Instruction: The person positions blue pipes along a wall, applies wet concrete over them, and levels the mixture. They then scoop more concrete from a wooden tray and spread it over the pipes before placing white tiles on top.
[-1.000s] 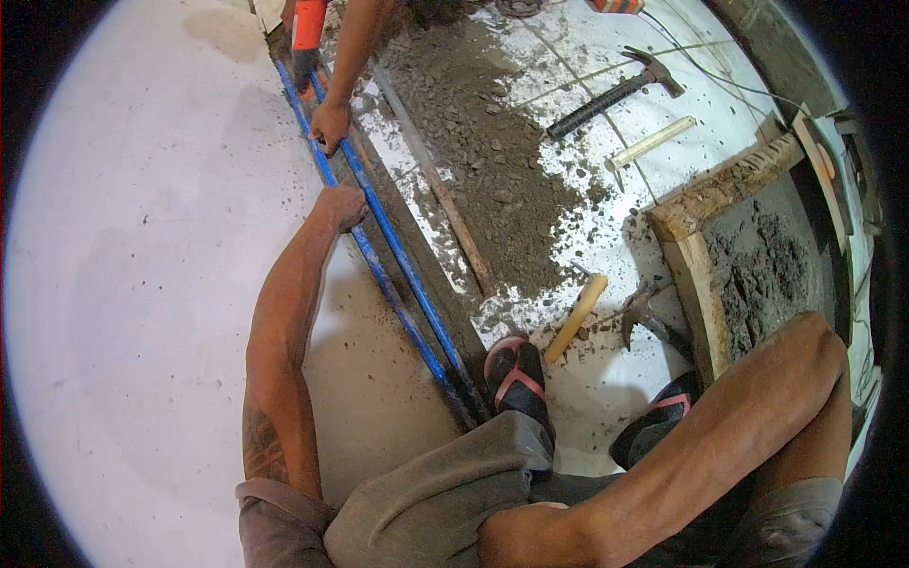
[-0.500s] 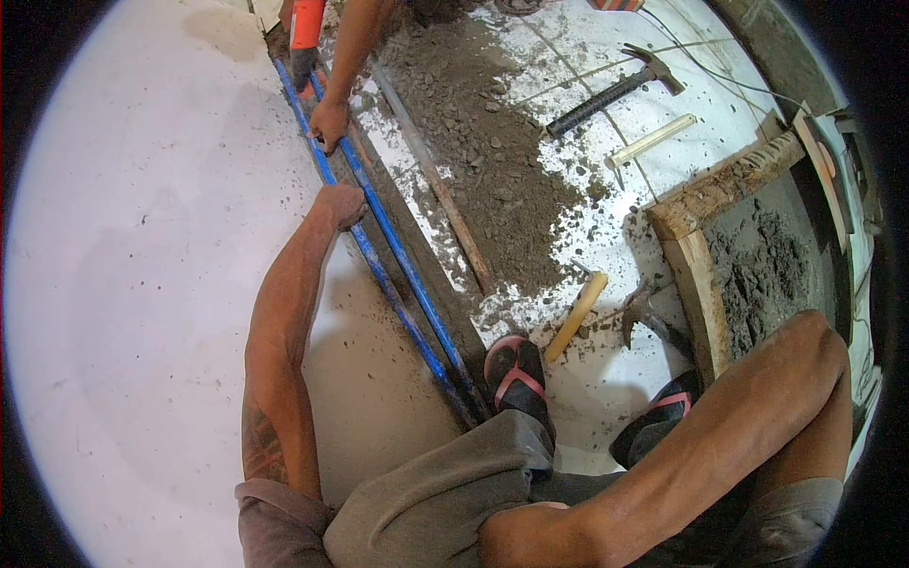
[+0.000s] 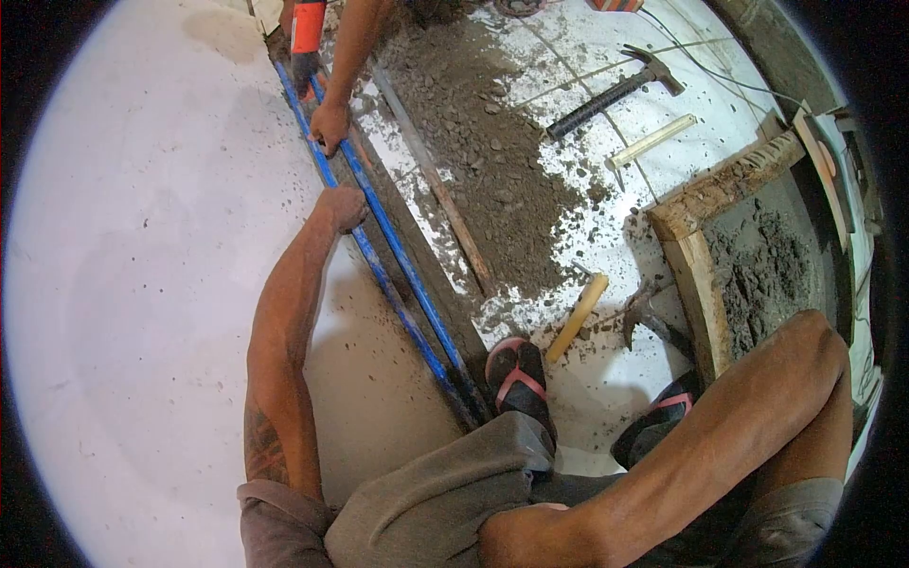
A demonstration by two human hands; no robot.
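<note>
My left hand (image 3: 343, 207) is closed around one of two long blue pipes (image 3: 386, 279), partway along it. The second blue pipe (image 3: 410, 270) runs beside it on the right. Further up, a co-worker's hand (image 3: 329, 125) reaches down to the pipes, near an orange and dark object (image 3: 307, 28) at their upper ends. My right forearm is bent back toward my lap, and my right hand (image 3: 516, 537) lies low by the bottom edge, its fingers hidden.
Loose grey rubble (image 3: 483, 133) and a thin grey pipe (image 3: 431, 175) lie right of the blue pipes. A hammer (image 3: 606, 99), a pale strip (image 3: 653, 140), a yellowish stick (image 3: 578, 317) and a second hammer (image 3: 649, 317) are on the floor. A wood-framed tray (image 3: 696, 284) holds wet mortar.
The orange and dark object has shifted very slightly. My left hand and the co-worker's hand are in nearly the same places.
</note>
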